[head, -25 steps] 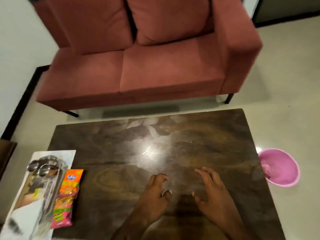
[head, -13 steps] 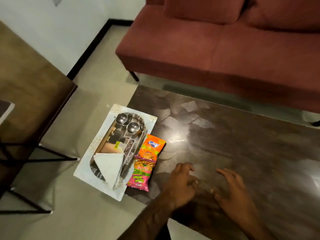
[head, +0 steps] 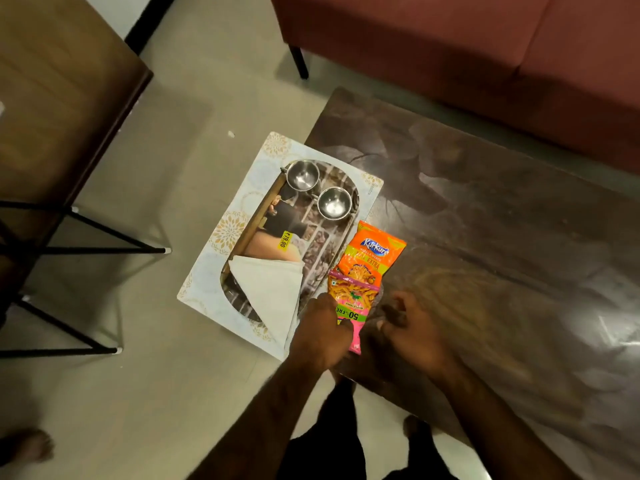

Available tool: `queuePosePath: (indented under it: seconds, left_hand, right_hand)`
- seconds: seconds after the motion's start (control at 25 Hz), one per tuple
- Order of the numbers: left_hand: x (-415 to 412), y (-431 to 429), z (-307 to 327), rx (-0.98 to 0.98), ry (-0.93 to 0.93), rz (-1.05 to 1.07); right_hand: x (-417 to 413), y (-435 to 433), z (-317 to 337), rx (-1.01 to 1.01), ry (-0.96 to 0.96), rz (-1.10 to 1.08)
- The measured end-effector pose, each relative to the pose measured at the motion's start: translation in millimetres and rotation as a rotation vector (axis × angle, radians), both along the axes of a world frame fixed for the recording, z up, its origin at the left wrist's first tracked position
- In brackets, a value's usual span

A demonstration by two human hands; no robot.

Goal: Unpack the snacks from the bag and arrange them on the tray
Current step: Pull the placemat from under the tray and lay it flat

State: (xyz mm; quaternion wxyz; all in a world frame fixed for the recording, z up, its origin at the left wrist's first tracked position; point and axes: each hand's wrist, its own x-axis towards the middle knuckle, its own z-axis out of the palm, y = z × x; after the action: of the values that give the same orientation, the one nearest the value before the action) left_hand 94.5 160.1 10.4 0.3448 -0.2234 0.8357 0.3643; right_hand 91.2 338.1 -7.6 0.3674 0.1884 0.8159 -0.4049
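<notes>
Left hand (head: pixel 320 336) has reached the snack packet (head: pixel 363 277), fingers closing on it; right hand (head: pixel 410 329) alongside, curled, empty—unpacking begins.

Snack packets and tray at the table's left edge

An orange-and-pink foil snack packet (head: pixel 367 271), sealed and flat, is laid lengthwise near the left edge of the table, its orange end toward the far side and its pink end covered at the near side. Just beside it, a white rectangular tray with gold floral corners (head: pixel 221 251) is seen overhanging that left edge; an oval mirrored centre is carried on it, with two small steel bowls (head: pixel 317 188) at its far end and a folded white napkin (head: pixel 272 289) at its near end.
</notes>
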Motion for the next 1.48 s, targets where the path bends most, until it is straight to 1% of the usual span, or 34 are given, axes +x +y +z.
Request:
queuePosePath:
  seconds: [0.16, 0.28, 0.4, 0.48, 0.56, 0.68, 0.8, 0.92, 1.0, 1.08, 1.24, 1.32, 1.36, 1.48]
  left_hand:
    - [12, -8, -28, -0.057, -0.087, -0.021]
    - [13, -9, -43, -0.025, -0.102, -0.006]
    - [11, -14, -53, 0.113, -0.091, 0.098]
    - [11, -14, -51, 0.206, -0.057, 0.163]
    - [10, -12, -46, 0.269, -0.034, 0.260]
    - [2, -17, -33, 0.411, -0.046, 0.436]
    - [-14, -32, -18, 0.554, -0.086, 0.415]
    - [-32, -56, -13, 0.524, 0.052, 0.391]
    - [-47, -81, -13, 0.459, 0.138, 0.413]
    - [-63, -109, -16, 0.375, 0.165, 0.456]
    - [-88, -152, -32, 0.232, 0.202, 0.604]
    - [-96, -163, -41, 0.190, 0.206, 0.578]
    - [-100, -167, -46, 0.176, 0.212, 0.543]
    - [-110, -168, -55, 0.132, 0.226, 0.447]
  right_hand:
    - [6, -25, -43, -0.071, -0.072, -0.107]
    - [8, -42, -58, -0.102, -0.129, -0.270]
    - [10, -55, -66, -0.206, -0.187, -0.479]
    - [14, -55, -67, -0.347, -0.262, -0.580]
    - [15, -49, -63, -0.498, -0.269, -0.656]
    - [9, -39, -51, -0.663, -0.207, -0.694]
    - [0, -40, -39, -0.771, -0.149, -0.633]
    - [-14, -47, -30, -0.735, -0.110, -0.471]
    - [-24, -54, -24, -0.636, -0.119, -0.420]
    - [-30, -55, -24, -0.483, -0.127, -0.449]
    - [-34, -43, -38, -0.218, -0.067, -0.609]
    - [-38, -37, -47, -0.083, -0.021, -0.665]
    - [-43, -36, -51, -0.054, -0.009, -0.686]
    - [-61, -45, -61, -0.069, -0.006, -0.706]
